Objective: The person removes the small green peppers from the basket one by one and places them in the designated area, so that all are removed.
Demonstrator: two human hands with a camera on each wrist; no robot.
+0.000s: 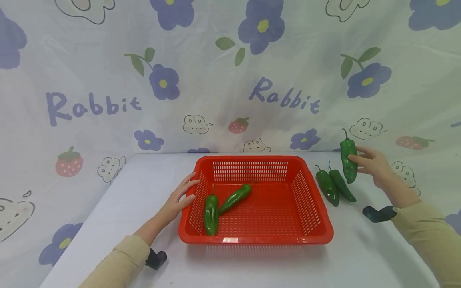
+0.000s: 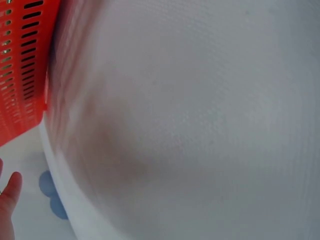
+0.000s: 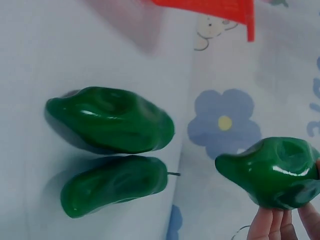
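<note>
Raised above the table's right side, a green pepper (image 1: 348,161) is pinched between the thumb and fingers of my right hand (image 1: 374,166). The right wrist view shows that same pepper (image 3: 280,172) with fingertips around it. Below and left of it, two more green peppers (image 1: 327,187) (image 3: 110,120) lie side by side on the table. My left hand (image 1: 176,202) rests on the left rim of a red plastic basket (image 1: 255,240), its fingers fairly straight. Inside the basket, toward the left, lie two green peppers, one lengthwise (image 1: 211,214) and one slanted (image 1: 235,199).
A white-covered table (image 1: 151,180) carries the basket and the loose peppers. Behind it hangs a cloth (image 1: 212,92) printed with flowers, rabbits and strawberries. Dark wrist-worn devices (image 1: 379,214) sit at both sleeve cuffs.
</note>
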